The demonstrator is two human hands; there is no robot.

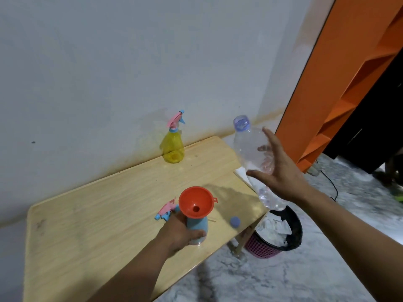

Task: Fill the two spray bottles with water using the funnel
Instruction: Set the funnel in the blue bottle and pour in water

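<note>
From the head view, the left hand [182,233] gripped the blue spray bottle [197,227] around its body, standing upright on the bench [87,214] near the near-right edge. An orange funnel [195,202] sat in the bottle's neck, its wide mouth facing up and its long axis vertical; the funnel bowl looked dry. The bottle's pink and blue spray head [166,211] lay on the bench just to the left of it, touching or nearly touching the hand.

The right hand [277,171] held a clear water bottle [254,155] aloft past the bench's right edge, fingers spread and curved round its side. The bottle was tilted, open neck up and toward the far left, base down toward the near right; how much water it held I could not tell. Its lilac cap [235,221] lay on the bench just right of the blue bottle.

The yellow spray bottle [173,147] stood upright at the far edge against the wall [109,62], spray head on, well apart from the rest.

Below the bench's right edge stood a pink waste basket [266,249] with a black liner, holding crumpled white paper. An orange shelf unit [349,83] rose at far right.
</note>
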